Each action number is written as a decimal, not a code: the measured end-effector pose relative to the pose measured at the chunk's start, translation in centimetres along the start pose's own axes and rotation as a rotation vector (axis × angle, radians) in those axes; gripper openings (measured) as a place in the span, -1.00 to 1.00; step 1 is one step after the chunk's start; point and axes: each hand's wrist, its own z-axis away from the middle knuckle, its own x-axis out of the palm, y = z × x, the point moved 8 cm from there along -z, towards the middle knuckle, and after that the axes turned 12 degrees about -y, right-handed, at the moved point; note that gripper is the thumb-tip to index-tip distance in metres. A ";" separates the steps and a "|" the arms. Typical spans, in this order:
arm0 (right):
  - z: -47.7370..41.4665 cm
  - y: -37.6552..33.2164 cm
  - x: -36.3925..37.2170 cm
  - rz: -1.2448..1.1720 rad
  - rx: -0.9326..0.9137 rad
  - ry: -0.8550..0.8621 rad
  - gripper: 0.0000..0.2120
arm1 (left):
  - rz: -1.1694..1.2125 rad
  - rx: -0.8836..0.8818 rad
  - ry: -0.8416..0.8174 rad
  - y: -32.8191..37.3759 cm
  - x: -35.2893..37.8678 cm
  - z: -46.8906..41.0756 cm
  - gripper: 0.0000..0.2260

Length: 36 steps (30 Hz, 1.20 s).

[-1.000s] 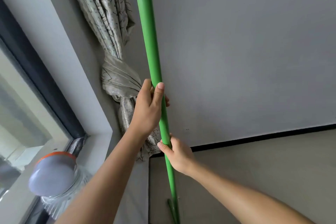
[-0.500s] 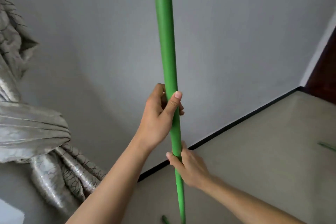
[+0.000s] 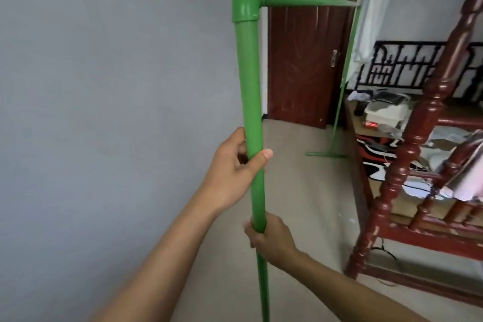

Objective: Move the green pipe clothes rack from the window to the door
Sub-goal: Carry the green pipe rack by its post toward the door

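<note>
The green pipe clothes rack [image 3: 249, 81] fills the middle of the view: a near upright post, an elbow at the top and a top bar running away to a far post with a foot on the floor [image 3: 326, 155]. My left hand [image 3: 235, 167] grips the near post at mid height. My right hand [image 3: 269, 236] grips the same post lower down. The dark red door [image 3: 300, 60] stands shut at the far end of the room, just left of the far post.
A grey wall [image 3: 117, 112] runs along the left. On the right stands a dark red wooden bed frame [image 3: 418, 144] with clutter on it, and a white cloth [image 3: 371, 8] hangs near the door. A strip of beige floor [image 3: 300, 191] lies between wall and bed.
The view has swung right from the window and curtain to the door and bed. The rack has turned with it, and both hands keep their grip on the post.
</note>
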 end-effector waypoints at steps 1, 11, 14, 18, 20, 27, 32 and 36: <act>-0.6 0.8 -0.9 -0.011 0.026 0.018 -0.77 | -0.012 0.003 -0.028 -0.3 0.7 -1.1 -0.82; -9.7 5.0 -8.4 -0.051 0.103 0.070 -0.81 | -0.062 0.012 -0.073 -3.3 4.1 -12.6 -0.90; -13.1 5.1 -10.2 -0.033 0.097 0.056 -0.82 | -0.074 -0.016 -0.048 -5.1 3.9 -16.4 -0.80; -17.3 5.9 -12.5 -0.047 0.106 0.041 -0.85 | -0.071 -0.037 -0.041 -7.1 4.3 -21.2 -0.82; -19.4 6.4 -13.6 -0.059 0.119 0.042 -0.84 | -0.077 -0.042 -0.039 -7.9 4.7 -23.5 -0.83; -27.0 6.7 -16.8 -0.059 0.133 0.044 -0.80 | -0.070 -0.063 -0.018 -11.0 3.7 -31.4 -0.84; -33.2 6.7 -18.6 -0.072 0.140 0.068 -0.78 | -0.098 -0.031 -0.029 -13.6 2.3 -37.2 -0.88; -38.6 6.7 -19.9 -0.068 0.172 0.087 -0.77 | -0.107 -0.011 -0.046 -15.9 0.8 -42.0 -0.92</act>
